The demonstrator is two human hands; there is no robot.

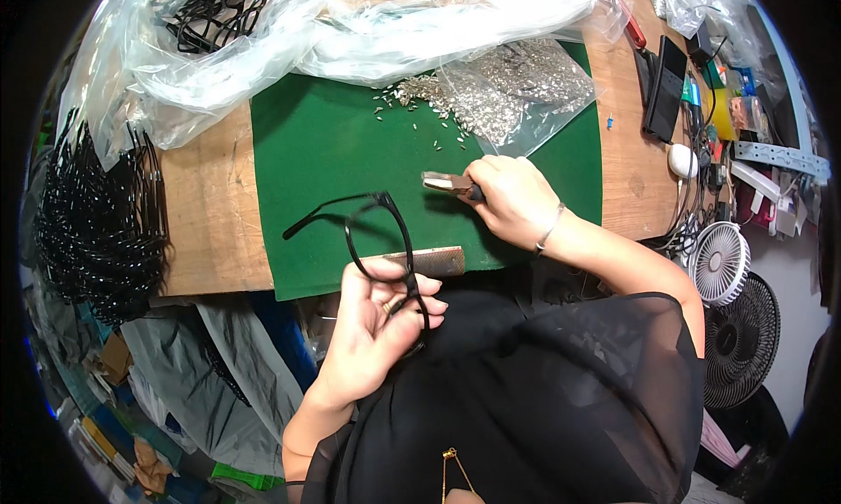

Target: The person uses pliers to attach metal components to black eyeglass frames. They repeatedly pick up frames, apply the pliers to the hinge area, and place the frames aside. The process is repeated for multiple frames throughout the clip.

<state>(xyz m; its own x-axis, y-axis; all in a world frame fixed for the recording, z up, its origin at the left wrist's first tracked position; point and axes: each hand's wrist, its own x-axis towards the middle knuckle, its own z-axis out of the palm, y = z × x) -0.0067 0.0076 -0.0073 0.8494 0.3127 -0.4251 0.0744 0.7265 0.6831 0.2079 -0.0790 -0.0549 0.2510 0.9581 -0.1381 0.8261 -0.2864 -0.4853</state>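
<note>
My left hand (377, 320) is closed on a black eyeglass frame (406, 245) at the near edge of a green mat (324, 145). One temple of the frame points out to the left over the mat. In my right hand (517, 197) is a pair of pliers (447, 182), its handles hidden in my fist and its jaws pointing left toward the glasses. Beyond the right hand, a clear plastic bag (526, 88) holds many tiny silvery pieces, and some lie spilled on the mat. A flat textured metal block (438, 261) sits at the mat's near edge, behind the glasses.
A large clear plastic bag (350, 39) with black frames (219, 13) covers the far side. Many black glossy frames (114, 223) hang at the left table edge. A dark phone (666, 88), cables and a white fan (720, 263) are on the right.
</note>
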